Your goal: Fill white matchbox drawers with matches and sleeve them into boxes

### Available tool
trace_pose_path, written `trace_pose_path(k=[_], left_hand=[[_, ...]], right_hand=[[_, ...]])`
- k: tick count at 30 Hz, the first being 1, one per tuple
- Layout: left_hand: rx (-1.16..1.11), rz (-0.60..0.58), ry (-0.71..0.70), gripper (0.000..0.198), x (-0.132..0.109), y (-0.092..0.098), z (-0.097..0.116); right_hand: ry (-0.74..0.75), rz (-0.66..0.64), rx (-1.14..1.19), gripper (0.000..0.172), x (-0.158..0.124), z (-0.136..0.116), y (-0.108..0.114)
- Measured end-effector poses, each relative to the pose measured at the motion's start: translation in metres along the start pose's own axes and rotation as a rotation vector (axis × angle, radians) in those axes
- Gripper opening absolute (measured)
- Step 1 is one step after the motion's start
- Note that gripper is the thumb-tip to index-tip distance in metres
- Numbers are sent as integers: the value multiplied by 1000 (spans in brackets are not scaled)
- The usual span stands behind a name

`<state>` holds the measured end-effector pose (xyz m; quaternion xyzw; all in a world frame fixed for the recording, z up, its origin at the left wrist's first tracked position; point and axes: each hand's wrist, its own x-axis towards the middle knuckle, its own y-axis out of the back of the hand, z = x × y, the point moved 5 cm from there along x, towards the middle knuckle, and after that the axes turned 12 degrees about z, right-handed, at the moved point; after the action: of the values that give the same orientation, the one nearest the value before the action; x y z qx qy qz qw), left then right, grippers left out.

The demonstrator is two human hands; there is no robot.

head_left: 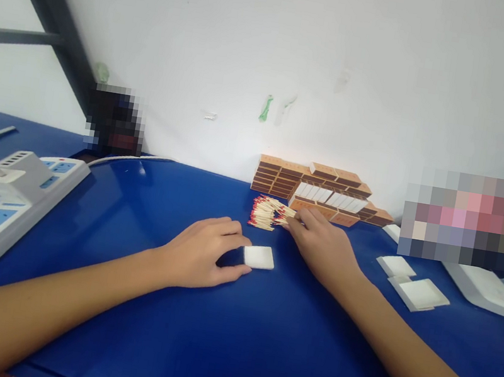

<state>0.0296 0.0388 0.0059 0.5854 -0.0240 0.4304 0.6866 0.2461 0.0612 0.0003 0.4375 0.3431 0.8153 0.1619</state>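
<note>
My left hand [210, 252] grips the left side of a small white tray [259, 257] between thumb and fingers; the tray lies on the blue table [256, 342] and looks empty. Beyond it is a pile of red-tipped matches [265, 212]. My right hand [318, 237] is at the right edge of this pile, its fingers pinched together on some matches. Just behind the matches stand stacked brown matchboxes [277, 180], with several white trays [330, 197] standing among them.
More white trays [421, 294] lie at the right, near a white object [484, 290]. A white power strip [14, 208] with a plug sits at the left. The white wall [235, 52] rises behind the table. Two areas are pixelated.
</note>
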Motion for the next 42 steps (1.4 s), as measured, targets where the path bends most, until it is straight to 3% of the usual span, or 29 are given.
trace_pose_path(k=[14,18,21,24,28,35,42], left_hand=[[0,10,30,31,1,1,-1],[12,18,43,31,1,0,-2],[12,23,46,31,1,0,-2],[9,19,47,31,1,1,-1],[0,19,44,30,2,1,-1],[-15,36,21,28,1,2,1],[-29,26,14,26,2,2,2]], right_hand=[[-13,-10,-4,27,-4,13,1],[-129,79,161,29,-4,14,19],[-149,98,422,26,-3,-2,36],[-114,56,606,24,-2,-24,47],[-42,-27,540,28,-3,-42,45],[-42,-24,531,26,-8,-29,40],[-114,-101,749,21,-7,-31,43]])
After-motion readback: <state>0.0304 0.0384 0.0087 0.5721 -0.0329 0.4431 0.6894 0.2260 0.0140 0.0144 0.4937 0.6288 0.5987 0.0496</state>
